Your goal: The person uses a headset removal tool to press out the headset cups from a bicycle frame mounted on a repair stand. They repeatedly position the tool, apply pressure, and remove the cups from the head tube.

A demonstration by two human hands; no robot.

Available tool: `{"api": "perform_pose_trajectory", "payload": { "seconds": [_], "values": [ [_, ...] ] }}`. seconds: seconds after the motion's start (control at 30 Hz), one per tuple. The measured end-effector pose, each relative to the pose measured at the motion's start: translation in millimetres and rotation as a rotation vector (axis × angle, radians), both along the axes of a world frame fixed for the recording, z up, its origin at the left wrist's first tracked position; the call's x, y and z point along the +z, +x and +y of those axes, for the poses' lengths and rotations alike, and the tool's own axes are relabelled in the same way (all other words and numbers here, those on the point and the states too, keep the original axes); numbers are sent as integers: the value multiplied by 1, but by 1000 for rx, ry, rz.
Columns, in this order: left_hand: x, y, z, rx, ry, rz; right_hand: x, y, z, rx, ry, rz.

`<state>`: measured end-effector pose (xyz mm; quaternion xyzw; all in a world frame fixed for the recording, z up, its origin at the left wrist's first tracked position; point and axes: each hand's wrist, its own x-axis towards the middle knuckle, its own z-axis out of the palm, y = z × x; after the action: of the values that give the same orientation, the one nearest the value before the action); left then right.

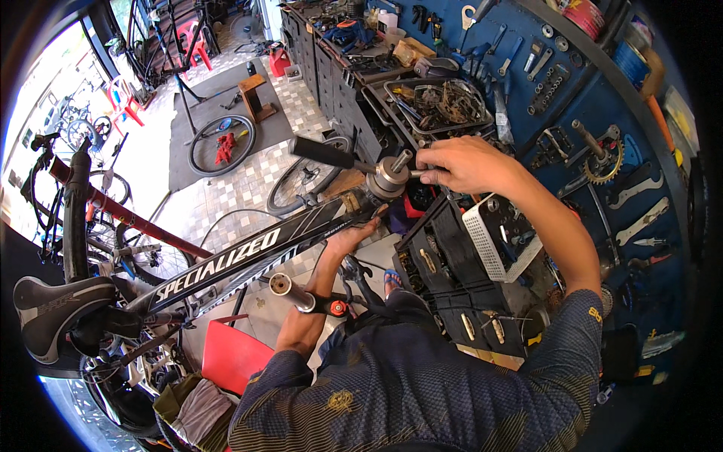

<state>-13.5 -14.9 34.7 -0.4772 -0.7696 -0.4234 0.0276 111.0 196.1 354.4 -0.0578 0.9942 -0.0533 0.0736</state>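
Observation:
A black bicycle frame (248, 256) with white lettering runs from the saddle (64, 320) at the left to its head tube in front of me. On top of the head tube sits a round, cross-handled metal tool (389, 179), its threaded rod standing up. A black grip (322, 153) covers one end of its handle. My right hand (471, 167) is closed around the other end, thumb and fingers pinching the bar. Below the head tube, my left hand (352, 238) grips the frame from underneath, its fingers partly hidden. A fork with a pale steerer tube (290, 292) lies by my left forearm.
Drawers (452, 279) and a white perforated basket (486, 245) stand close at my right. Beyond is a bench with a tray of metal parts (437, 105). Tools hang on the blue wall (565, 120). A red chair (230, 354) is at lower left, a wheel (222, 145) on the floor mat.

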Motion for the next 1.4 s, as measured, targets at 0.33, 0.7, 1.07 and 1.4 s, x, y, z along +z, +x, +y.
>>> {"api": "perform_pose_trajectory", "payload": {
  "seconds": [0.33, 0.7, 1.07, 1.4],
  "values": [
    [6, 5, 7, 124, 128, 1, -1, 24, -38, -99, -128, -65],
    [1, 4, 7, 89, 28, -65, -2, 27, -49, -126, -120, -56],
    [-7, 0, 8, 114, -5, 37, 6, 32, -55, -145, -238, -68],
    [7, 1, 5, 86, 19, -238, 16, 7, -27, -48, -330, 243]
  ]
}}
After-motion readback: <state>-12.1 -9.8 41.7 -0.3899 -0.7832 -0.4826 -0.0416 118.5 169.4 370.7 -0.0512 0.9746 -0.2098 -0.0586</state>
